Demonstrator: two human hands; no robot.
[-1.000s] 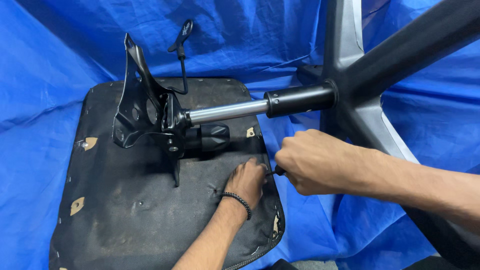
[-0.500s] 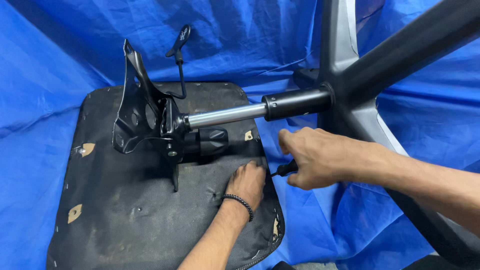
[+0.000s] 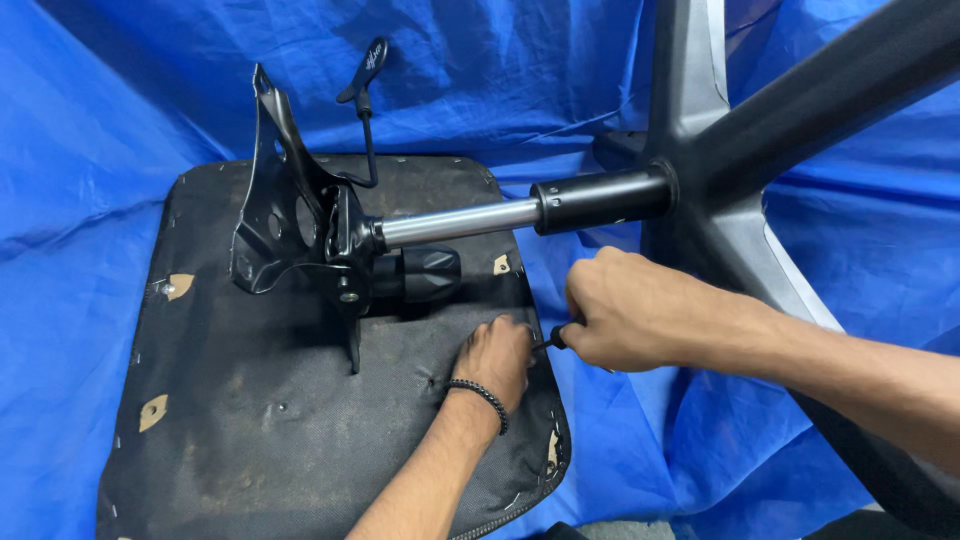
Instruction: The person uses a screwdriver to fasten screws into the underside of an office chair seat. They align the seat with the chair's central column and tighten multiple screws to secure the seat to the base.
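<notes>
Chair seat [image 3: 250, 420], upside down on the blue tarp [image 3: 80, 150], looks stiff and fairly heavy with the metal bracket [image 3: 290, 215], gas cylinder [image 3: 455, 222] and star base [image 3: 740, 170] attached; you'd best take hold at its rim. Your left hand [image 3: 497, 355] presses flat on the underside near the right edge, grip released. Your right hand [image 3: 630, 310] is clenched around a small dark tool [image 3: 550, 340]. No containers show.
</notes>
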